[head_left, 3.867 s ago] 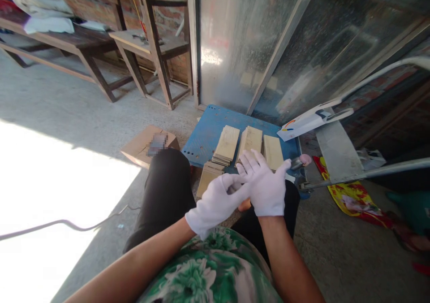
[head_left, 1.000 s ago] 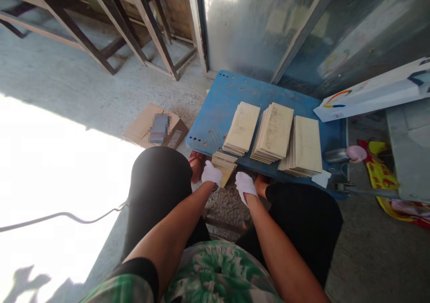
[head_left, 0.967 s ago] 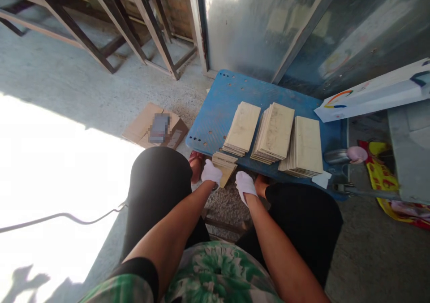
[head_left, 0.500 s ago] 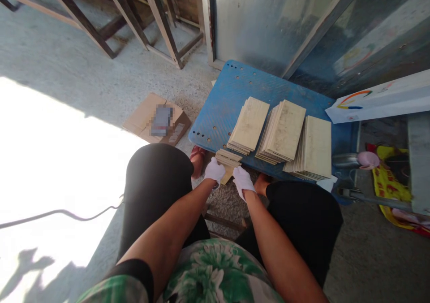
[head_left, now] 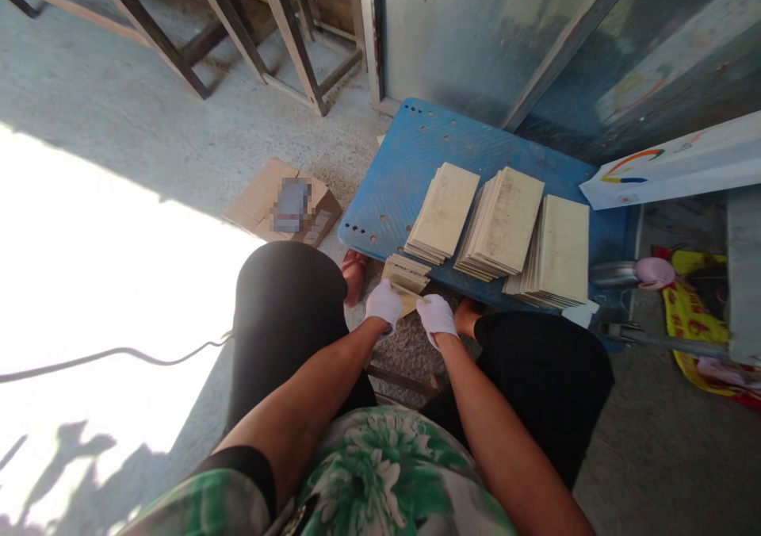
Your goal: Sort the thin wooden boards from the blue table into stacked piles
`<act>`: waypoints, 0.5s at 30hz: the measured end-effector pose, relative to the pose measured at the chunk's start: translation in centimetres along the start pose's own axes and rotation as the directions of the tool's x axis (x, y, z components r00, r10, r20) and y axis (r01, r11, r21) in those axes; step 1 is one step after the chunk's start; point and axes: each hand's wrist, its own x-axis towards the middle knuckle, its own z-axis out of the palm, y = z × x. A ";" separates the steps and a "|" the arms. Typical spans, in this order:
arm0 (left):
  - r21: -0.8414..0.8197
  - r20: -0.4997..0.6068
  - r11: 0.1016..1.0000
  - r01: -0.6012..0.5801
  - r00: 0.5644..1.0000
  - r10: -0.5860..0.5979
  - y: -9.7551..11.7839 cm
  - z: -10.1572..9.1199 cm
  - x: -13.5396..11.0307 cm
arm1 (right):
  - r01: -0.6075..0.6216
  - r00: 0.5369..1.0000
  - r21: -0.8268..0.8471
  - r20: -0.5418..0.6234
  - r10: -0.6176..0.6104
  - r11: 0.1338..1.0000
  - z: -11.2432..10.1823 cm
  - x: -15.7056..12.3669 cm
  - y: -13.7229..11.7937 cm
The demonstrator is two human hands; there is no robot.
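Both my hands wear white gloves and reach down between my knees. My left hand [head_left: 384, 304] and my right hand [head_left: 436, 316] close on either side of a small stack of thin wooden pieces [head_left: 407, 276] leaning at the near edge of a blue board [head_left: 392, 195]. Three larger stacks of the same pale wooden pieces lie on the board: left stack [head_left: 444, 212], middle stack [head_left: 500, 223], right stack [head_left: 556, 250].
A cardboard box [head_left: 284, 204] lies on the concrete floor to the left. A cable [head_left: 119, 354] runs across the sunlit floor. Wooden table legs [head_left: 285, 36] stand behind. A white printed box [head_left: 671, 170], a metal tool with pink end [head_left: 630, 273] and yellow wrapping [head_left: 695, 338] sit right.
Earlier my hands were up, adjusting the gloves. Since then they have gone down to the small stack; over the last second they closed in on it and the view shifted slightly.
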 end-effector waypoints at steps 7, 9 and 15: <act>0.154 0.023 0.985 -0.075 0.997 0.072 -0.5 -0.8 -1.2 | 0.029 0.998 -0.105 0.057 -0.023 0.994 0.3 -0.3 1.7; 0.199 0.044 0.975 -0.097 0.995 0.090 -0.6 -0.9 -1.2 | 0.052 0.996 -0.125 0.073 -0.043 0.991 0.3 -0.3 2.1; 0.287 0.129 0.939 -0.191 0.979 0.160 -0.8 -1.2 -1.5 | 0.112 0.991 -0.147 0.091 -0.099 0.983 -0.2 -1.0 3.2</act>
